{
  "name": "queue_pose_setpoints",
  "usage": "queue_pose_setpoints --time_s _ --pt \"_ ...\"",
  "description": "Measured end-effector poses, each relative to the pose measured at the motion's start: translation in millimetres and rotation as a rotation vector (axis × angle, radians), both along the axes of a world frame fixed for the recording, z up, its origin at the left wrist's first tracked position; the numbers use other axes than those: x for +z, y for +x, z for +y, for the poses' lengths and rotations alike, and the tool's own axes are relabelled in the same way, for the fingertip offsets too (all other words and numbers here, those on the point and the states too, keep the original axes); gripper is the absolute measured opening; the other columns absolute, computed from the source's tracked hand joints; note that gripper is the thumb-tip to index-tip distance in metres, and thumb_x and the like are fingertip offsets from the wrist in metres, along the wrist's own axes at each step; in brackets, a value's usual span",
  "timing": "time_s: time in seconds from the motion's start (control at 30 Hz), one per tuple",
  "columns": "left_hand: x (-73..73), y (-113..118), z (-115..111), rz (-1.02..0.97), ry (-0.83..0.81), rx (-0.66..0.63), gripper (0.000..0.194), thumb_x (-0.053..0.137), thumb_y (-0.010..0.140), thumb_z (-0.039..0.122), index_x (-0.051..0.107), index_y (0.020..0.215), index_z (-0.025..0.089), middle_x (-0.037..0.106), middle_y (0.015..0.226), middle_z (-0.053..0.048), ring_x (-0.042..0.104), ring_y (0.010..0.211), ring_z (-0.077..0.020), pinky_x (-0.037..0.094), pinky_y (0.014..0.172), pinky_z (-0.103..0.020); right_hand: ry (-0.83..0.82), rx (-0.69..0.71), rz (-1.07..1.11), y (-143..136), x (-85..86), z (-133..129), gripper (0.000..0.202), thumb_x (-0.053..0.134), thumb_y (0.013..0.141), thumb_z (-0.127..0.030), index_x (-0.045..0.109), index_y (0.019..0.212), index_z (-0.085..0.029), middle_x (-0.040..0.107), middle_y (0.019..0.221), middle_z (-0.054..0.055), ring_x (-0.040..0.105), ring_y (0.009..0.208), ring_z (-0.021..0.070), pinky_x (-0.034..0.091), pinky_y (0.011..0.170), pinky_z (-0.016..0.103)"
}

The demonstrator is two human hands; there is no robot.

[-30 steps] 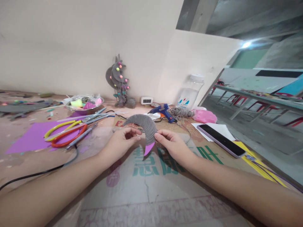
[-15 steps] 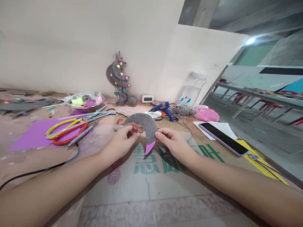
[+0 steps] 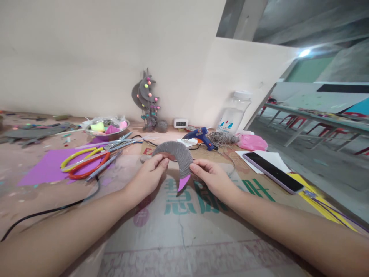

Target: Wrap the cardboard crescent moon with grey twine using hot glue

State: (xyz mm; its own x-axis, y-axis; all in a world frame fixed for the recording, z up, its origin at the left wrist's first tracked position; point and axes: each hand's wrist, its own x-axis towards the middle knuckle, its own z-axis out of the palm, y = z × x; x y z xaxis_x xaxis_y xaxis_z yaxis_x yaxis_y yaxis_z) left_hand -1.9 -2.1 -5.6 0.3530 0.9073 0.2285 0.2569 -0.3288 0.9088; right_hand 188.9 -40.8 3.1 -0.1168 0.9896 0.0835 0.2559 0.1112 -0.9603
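Observation:
Between my hands is a crescent (image 3: 175,150) wound with grey yarn, its lower tip bare and purple. My left hand (image 3: 152,171) pinches its left end, and the fingers hide that end. At the right edge, just above the purple tip, my right hand (image 3: 209,175) grips it between thumb and fingers. The crescent is held above the cardboard. Behind it lie a blue glue gun (image 3: 201,136) and a loose tangle of grey yarn (image 3: 220,137).
Scissors (image 3: 86,159) with yellow and red handles rest on purple sheet (image 3: 43,167) at left. A bowl of bright clay-like pieces (image 3: 108,132), a decorated grey moon ornament (image 3: 147,96), a small clock (image 3: 181,123) and a bottle (image 3: 232,113) stand behind. A phone (image 3: 272,172) lies right.
The whole view has shifted slightly. My left fingers have closed more tightly on the crescent's left end; my right hand keeps its grip.

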Motion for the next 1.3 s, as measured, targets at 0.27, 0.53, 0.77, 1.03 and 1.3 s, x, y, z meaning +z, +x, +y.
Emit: queue_pose_setpoints --time_s 0.27,0.53,0.77,1.03,1.3 --pt "-2.3 -1.1 7.3 -0.013 0.046 -0.083 0.032 0.044 0.087 0.041 0.062 0.084 0.015 0.065 0.089 -0.007 0.060 0.085 -0.0201 0.047 0.077 -0.032 0.007 -0.014 0.006 -0.4 0.1 0.6 0.026 0.057 0.080 -0.042 0.062 0.079 -0.016 0.049 0.064 -0.003 0.036 0.053 0.0074 0.026 0.049 0.022" --pt "-4.1 -2.1 -9.9 0.573 0.284 -0.261 0.057 0.044 0.085 0.044 0.045 0.134 0.014 0.036 0.146 -0.013 0.030 0.135 -0.0288 0.020 0.111 -0.046 -0.011 -0.121 0.139 9.4 -10.4 14.3 0.030 0.057 0.079 -0.043 0.051 0.064 -0.017 0.047 0.055 -0.004 0.041 0.049 0.0075 0.031 0.049 0.021" --pt "62.8 -37.4 -7.3 0.462 -0.381 -0.860 0.041 0.050 0.084 0.046 0.060 0.119 0.028 0.070 0.109 -0.006 0.062 0.104 -0.0256 0.047 0.088 -0.038 -0.036 -0.137 0.195 13.1 -12.5 19.1 0.030 0.059 0.075 -0.046 0.052 0.066 -0.018 0.048 0.051 -0.005 0.041 0.043 0.0074 0.031 0.043 0.021" --pt "57.6 -56.3 15.5 0.680 -0.185 -0.429 0.035 0.044 0.085 0.044 0.065 0.104 0.024 0.060 0.060 0.003 0.056 0.053 -0.0135 0.040 0.052 -0.021 -0.040 -0.123 0.220 9.9 -9.1 16.7 0.032 0.060 0.073 -0.048 0.051 0.065 -0.018 0.047 0.050 -0.005 0.041 0.044 0.0079 0.032 0.044 0.022" --pt "16.3 -6.9 21.6 0.785 0.443 -0.197 0.027 0.043 0.085 0.026 0.066 0.098 0.021 0.070 0.094 -0.006 0.063 0.085 -0.0211 0.045 0.077 -0.031 -0.013 -0.121 0.189 8.6 -5.8 13.7 0.031 0.059 0.076 -0.045 0.050 0.065 -0.017 0.045 0.052 -0.005 0.040 0.047 0.0081 0.031 0.046 0.022"
